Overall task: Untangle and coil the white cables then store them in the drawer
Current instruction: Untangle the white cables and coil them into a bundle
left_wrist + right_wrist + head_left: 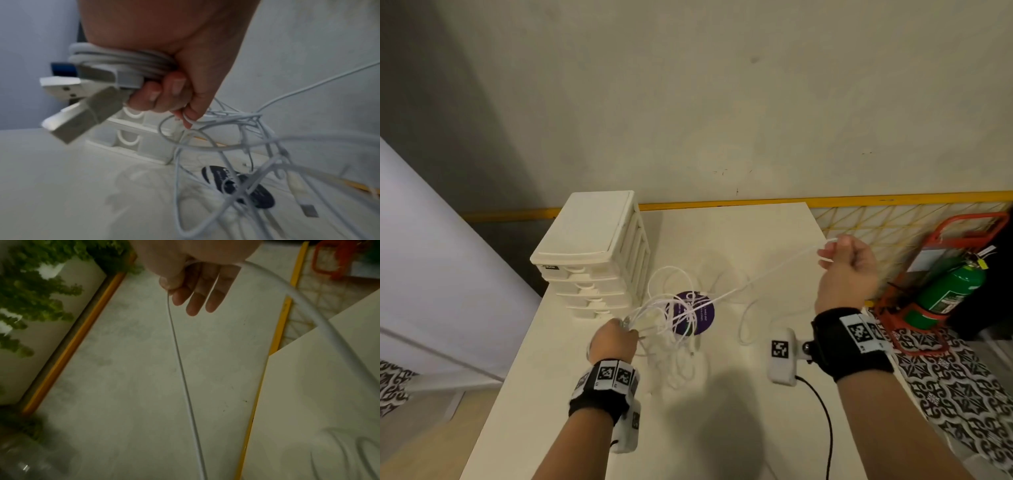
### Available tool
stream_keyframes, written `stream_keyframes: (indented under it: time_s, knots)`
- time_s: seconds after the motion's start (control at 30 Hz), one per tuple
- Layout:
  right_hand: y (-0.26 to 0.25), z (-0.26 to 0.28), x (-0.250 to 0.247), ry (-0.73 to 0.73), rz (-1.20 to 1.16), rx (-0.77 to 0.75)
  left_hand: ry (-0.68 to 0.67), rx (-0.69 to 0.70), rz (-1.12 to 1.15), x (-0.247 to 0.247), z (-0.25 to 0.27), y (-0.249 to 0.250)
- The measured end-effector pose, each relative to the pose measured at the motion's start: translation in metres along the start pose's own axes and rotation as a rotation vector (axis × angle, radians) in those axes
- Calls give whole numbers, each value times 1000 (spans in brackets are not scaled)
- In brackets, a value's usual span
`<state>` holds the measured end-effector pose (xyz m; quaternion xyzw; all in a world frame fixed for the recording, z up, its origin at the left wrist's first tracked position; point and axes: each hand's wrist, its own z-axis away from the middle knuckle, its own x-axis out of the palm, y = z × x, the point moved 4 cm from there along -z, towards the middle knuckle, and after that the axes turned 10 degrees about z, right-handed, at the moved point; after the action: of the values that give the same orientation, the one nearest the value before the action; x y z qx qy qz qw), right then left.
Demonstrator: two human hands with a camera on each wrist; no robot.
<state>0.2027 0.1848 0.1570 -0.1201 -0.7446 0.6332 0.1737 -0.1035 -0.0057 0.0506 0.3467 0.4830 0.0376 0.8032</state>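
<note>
A tangle of white cables (pixel 674 318) lies on the white table (pixel 722 428) over a purple round sticker (pixel 697 313). My left hand (pixel 616 337) grips a coiled bundle of white cable (pixel 121 63) with several USB plugs (pixel 82 116) sticking out, low beside the tangle. My right hand (pixel 847 267) is raised at the right and pinches one white cable strand (pixel 756 277) between thumb and forefinger; the strand (pixel 180 361) runs taut down to the tangle. The white drawer unit (pixel 592 253) stands at the table's back left, its drawers closed.
A green fire extinguisher (pixel 948 291) in a red stand sits on the patterned floor at the right. A yellow-edged wire grid (pixel 893 219) leans against the wall behind the table. Green foliage (pixel 30 288) shows in the right wrist view.
</note>
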Motion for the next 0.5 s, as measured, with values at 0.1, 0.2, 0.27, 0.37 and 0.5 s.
stream_keyframes:
  time_s: [0.1, 0.2, 0.27, 0.37, 0.5]
  knots:
    - [19, -18, -14, 94, 97, 45, 17, -32, 27, -7, -3, -10]
    - [53, -26, -12, -114, 586, 103, -67, 29, 112, -2, 0, 1]
    - [78, -17, -5, -413, 1090, 120, -119, 91, 184, 3, 7, 17]
    - [71, 17, 17, -535, 1138, -328, -141, 151, 288, 5, 17, 42]
    - [46, 90, 55, -991, 799, -636, -158, 234, 379, 9, 25, 69]
